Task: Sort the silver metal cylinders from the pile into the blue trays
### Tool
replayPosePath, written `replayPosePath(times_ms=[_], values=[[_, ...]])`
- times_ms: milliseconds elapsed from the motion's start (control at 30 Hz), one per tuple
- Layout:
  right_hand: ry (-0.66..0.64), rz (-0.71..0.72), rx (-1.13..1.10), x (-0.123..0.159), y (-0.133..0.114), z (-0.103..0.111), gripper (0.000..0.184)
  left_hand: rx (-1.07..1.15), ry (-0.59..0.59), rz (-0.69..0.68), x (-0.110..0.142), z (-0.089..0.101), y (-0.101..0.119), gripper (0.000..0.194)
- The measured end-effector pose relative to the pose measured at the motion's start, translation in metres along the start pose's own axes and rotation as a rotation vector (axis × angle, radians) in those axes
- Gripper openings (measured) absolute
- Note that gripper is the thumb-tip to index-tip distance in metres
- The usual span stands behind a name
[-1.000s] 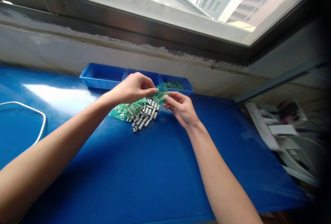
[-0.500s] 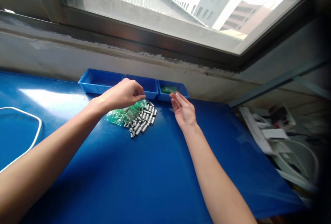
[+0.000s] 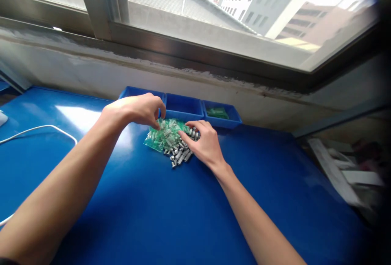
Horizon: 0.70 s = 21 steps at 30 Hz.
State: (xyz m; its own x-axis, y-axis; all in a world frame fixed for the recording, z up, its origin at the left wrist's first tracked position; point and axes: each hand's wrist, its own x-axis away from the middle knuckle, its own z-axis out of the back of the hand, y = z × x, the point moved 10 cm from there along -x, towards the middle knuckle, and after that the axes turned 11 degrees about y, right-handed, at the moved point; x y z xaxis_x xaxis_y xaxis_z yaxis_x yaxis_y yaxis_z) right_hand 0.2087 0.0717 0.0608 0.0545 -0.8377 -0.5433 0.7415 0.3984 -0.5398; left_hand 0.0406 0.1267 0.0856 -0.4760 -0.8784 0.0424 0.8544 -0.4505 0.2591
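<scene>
A heap of small green-tinted clear plastic bags (image 3: 168, 132) lies on the blue table, with loose silvery metal cylinders (image 3: 181, 154) spread at its front and right. At the heap's upper left is my left hand (image 3: 148, 109), its thumb and fingers bent down but apart. The thumb tip reaches the plastic; whether it presses on it I cannot tell. My right hand (image 3: 206, 142) comes in from the right over the cylinders, thumb and fingers spread around the heap's right edge. Nothing shows gripped in either hand. Part of the cylinders is hidden beneath the right hand.
Three blue bins stand in a row against the wall: a left bin (image 3: 130, 90) partly behind my left hand, a middle bin (image 3: 183, 105), and a right bin (image 3: 233, 119) holding green plastic pieces (image 3: 217, 112). A white cable (image 3: 51, 126) crosses the table's left side.
My right hand has turned from palm up beside the right bin and moved left onto the heap. My left hand's fingers have lowered toward the plastic. The camera view has shifted left.
</scene>
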Motion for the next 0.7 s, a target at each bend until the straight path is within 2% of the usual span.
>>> replayPosePath(times_ms=[167, 300, 400, 500, 633, 700], values=[[-0.132, 0.128, 0.172, 0.008, -0.029, -0.019, 0.071, -0.119, -0.039, 0.15, 0.009, 0.003, -0.012, 0.057], [-0.149, 0.166, 0.142, 0.011, -0.033, -0.027, 0.063, -0.169, -0.073, 0.224, 0.013, -0.001, -0.017, 0.064], [-0.087, 0.142, 0.014, 0.009, -0.032, -0.024, 0.047, -0.127, -0.066, 0.218, 0.011, -0.002, -0.014, 0.058], [-0.035, -0.003, -0.222, 0.005, -0.022, -0.02, 0.029, -0.058, 0.026, 0.218, 0.008, 0.006, -0.013, 0.047], [0.039, -0.364, -0.605, 0.005, 0.007, -0.016, 0.033, 0.021, 0.168, 0.201, 0.005, 0.018, -0.008, 0.036], [0.093, -0.456, -0.713, 0.005, 0.019, -0.01, 0.035, 0.072, 0.218, 0.146, 0.003, 0.019, 0.003, 0.028]])
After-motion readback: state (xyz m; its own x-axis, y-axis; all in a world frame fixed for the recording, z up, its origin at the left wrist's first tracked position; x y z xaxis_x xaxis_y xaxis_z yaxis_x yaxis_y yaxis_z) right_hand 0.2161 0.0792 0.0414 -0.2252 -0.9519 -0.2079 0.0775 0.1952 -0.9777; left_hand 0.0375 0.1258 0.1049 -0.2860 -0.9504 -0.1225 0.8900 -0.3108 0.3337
